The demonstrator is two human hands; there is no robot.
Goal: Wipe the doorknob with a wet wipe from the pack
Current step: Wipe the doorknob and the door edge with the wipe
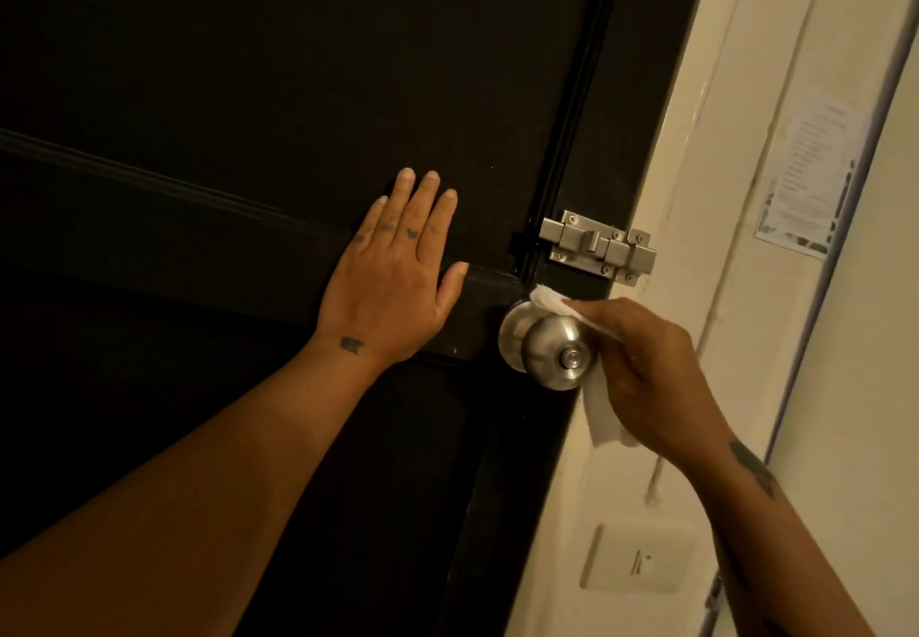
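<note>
A round brushed-steel doorknob (pixel 552 349) sticks out from the right edge of a dark door (pixel 248 89). My right hand (pixel 651 378) holds a white wet wipe (pixel 604 412) against the knob's right and upper side; the wipe's top corner shows above the knob and its tail hangs below my palm. My left hand (pixel 398 268) lies flat on the door, fingers spread, just left of the knob and holding nothing. The pack of wipes is not in view.
A steel slide bolt (pixel 599 246) is fixed above the knob, bridging door and cream frame (pixel 696 189). A paper notice (pixel 808 179) is stuck on the wall at right. A white wall switch plate (pixel 636 557) sits lower right.
</note>
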